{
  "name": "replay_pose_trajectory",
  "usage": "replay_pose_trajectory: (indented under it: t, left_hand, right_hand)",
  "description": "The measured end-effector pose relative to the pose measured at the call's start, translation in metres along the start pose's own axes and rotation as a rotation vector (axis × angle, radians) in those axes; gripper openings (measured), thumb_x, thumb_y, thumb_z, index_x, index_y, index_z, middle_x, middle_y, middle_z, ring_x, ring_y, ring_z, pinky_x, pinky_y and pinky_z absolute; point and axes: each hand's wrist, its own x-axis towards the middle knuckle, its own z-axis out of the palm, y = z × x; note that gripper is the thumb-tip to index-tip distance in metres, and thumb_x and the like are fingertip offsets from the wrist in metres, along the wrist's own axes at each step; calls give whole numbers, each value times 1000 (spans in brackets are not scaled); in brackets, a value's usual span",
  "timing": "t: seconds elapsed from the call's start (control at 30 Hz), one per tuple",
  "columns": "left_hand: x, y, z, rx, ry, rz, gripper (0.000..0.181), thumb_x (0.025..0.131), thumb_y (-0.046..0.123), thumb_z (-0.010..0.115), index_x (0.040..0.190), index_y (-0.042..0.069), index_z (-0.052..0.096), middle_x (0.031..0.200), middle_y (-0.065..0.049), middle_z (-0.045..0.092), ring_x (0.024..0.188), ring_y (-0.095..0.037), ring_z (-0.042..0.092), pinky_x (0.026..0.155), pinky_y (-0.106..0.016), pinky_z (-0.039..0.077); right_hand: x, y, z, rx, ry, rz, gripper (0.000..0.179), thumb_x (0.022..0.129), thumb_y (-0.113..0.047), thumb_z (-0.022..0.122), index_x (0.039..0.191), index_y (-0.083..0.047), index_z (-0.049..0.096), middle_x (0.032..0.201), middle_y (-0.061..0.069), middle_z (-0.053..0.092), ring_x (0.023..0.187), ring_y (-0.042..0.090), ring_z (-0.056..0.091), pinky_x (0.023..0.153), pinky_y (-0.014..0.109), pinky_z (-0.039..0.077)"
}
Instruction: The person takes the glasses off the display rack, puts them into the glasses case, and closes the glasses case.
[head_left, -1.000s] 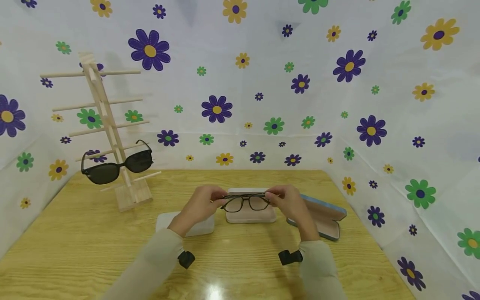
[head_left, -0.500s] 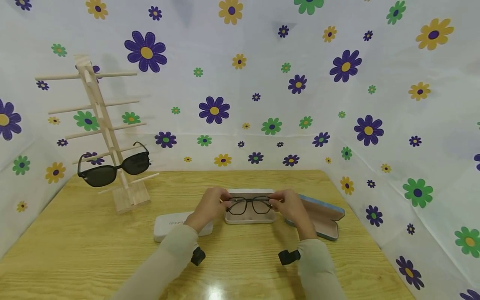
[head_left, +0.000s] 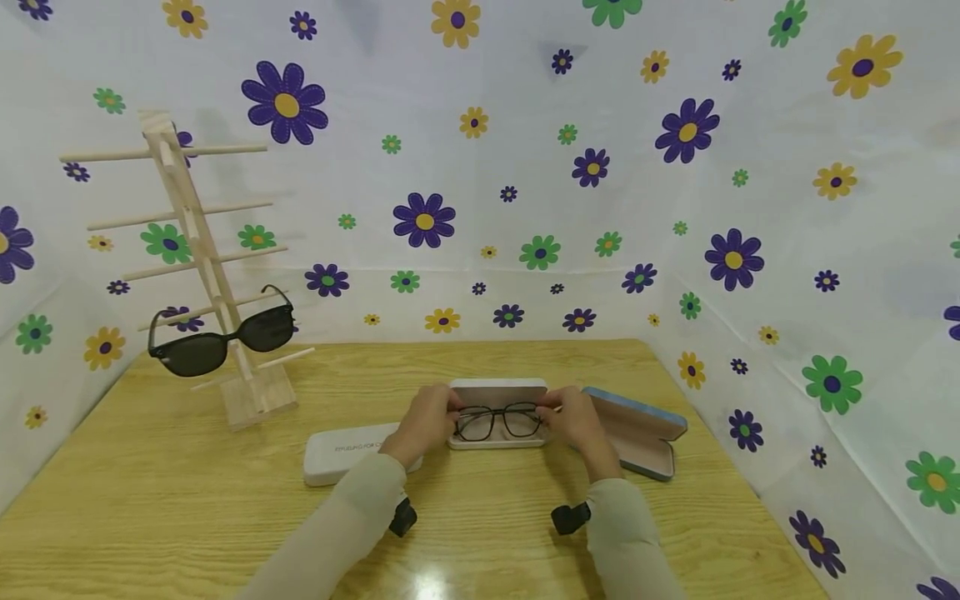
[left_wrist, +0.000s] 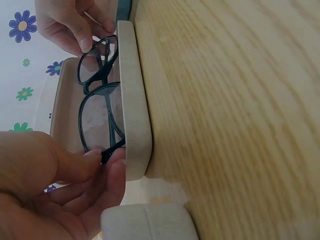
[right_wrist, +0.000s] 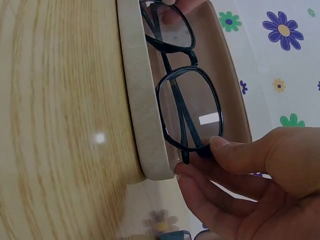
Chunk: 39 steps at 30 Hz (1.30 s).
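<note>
Black-framed eyeglasses (head_left: 492, 422), their temples folded behind the lenses, are at the opening of a white glasses case (head_left: 497, 444) with a pinkish lining. My left hand (head_left: 429, 423) pinches one end of the frame between thumb and fingers, as the left wrist view shows closely. At the opposite end my right hand (head_left: 573, 419) pinches the frame near the hinge; in the right wrist view its thumb (right_wrist: 225, 150) lies on the rim's corner. The lower edge of the lenses sits partly behind the case's front wall (left_wrist: 136, 110). Whether the glasses touch the lining cannot be told.
A closed white case (head_left: 337, 454) with printed lettering lies left, partly behind the left forearm. An open blue case (head_left: 652, 454) stands right. Back left, a wooden rack (head_left: 198, 242) carries dark sunglasses (head_left: 198, 354). Flower-printed cloth (head_left: 480, 308) walls the wooden table (head_left: 187, 517).
Both hands have lowered the eyeglasses from above the white case into its opening. The left hand moved rightward, uncovering more of the closed case's lettering.
</note>
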Motion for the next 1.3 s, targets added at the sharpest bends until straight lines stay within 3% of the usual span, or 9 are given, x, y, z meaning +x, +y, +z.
replay_pose_trajectory:
  t: [0.33,0.47,0.73,0.93,1.07,1.2,1.3]
  left_hand:
    - [2,-3,4,40,83,-18,17,91,-6,71,103,0,81,103,-14,79,98,-30,75,79,-39,62]
    - [2,-2,4,58,101,-42,16,90,-5,72,100,2,82,102,-13,80,98,-30,76,80,-40,63]
    - [3,1,4,100,132,-47,15,89,-6,73,96,2,83,99,-13,80,94,-29,77,75,-38,63]
    - [1,-3,2,88,148,-1,13,89,-6,71,89,1,82,90,-12,79,82,-24,74,68,-35,60]
    - [0,-6,-3,58,166,-23,15,89,-6,68,81,2,79,82,-11,76,68,-17,61,60,-29,50]
    - [-1,-7,-9,45,206,-44,16,93,-2,61,86,-2,75,80,-15,74,59,-13,52,55,-25,43]
    - [2,-7,-11,20,213,-75,25,102,11,53,105,-5,72,80,-16,72,53,-11,49,49,-23,41]
  right_hand:
    - [2,2,5,-71,5,14,17,99,-6,67,107,3,79,107,21,77,96,33,74,80,43,61]
    - [2,2,7,-76,1,30,18,99,-7,67,109,3,78,111,22,76,96,32,75,77,41,62]
    - [2,-1,9,-115,48,8,11,94,-3,72,97,1,81,100,18,78,90,31,75,74,41,61]
    - [0,-4,5,-111,29,29,13,95,-4,71,102,1,80,107,18,78,98,34,74,81,44,62]
    - [-2,-5,-1,-143,36,38,17,99,-11,68,105,0,80,107,17,77,101,35,72,86,49,60]
    - [-1,-3,-4,-151,50,41,26,104,-19,62,110,1,77,107,17,76,99,34,71,86,50,59]
    - [-1,-3,-4,-124,46,53,34,106,-25,59,120,4,70,112,22,74,100,35,71,86,50,58]
